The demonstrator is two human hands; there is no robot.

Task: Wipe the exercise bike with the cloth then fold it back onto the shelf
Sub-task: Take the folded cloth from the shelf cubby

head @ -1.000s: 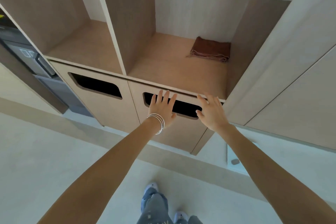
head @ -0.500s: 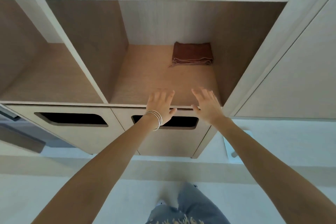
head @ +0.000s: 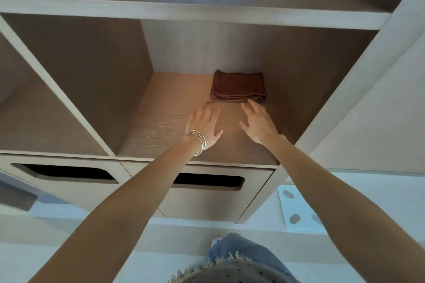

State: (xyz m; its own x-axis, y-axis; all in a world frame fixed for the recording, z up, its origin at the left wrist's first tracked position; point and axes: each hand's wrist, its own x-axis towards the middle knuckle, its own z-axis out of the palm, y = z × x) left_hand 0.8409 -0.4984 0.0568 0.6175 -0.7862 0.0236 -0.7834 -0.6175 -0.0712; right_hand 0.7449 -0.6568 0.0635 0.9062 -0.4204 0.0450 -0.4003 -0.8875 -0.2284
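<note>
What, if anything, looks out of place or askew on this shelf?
Nothing much stands out. The cloth lies neatly folded at the back right of the shelf; only a thin loose end pokes out at its front left. The left hand and right hand are open.

You stand indoors, in what looks like a storage corner of a home or small gym; which of the two cannot be told; a built-in shelf unit (head: 195,10) of pale wood faces you, with open square compartments; below sit drawers (head: 207,202) with cut-out hand slots; a folded brown cloth (head: 238,86) lies far right in one compartment; the floor (head: 23,259) is pale and smooth.
</note>
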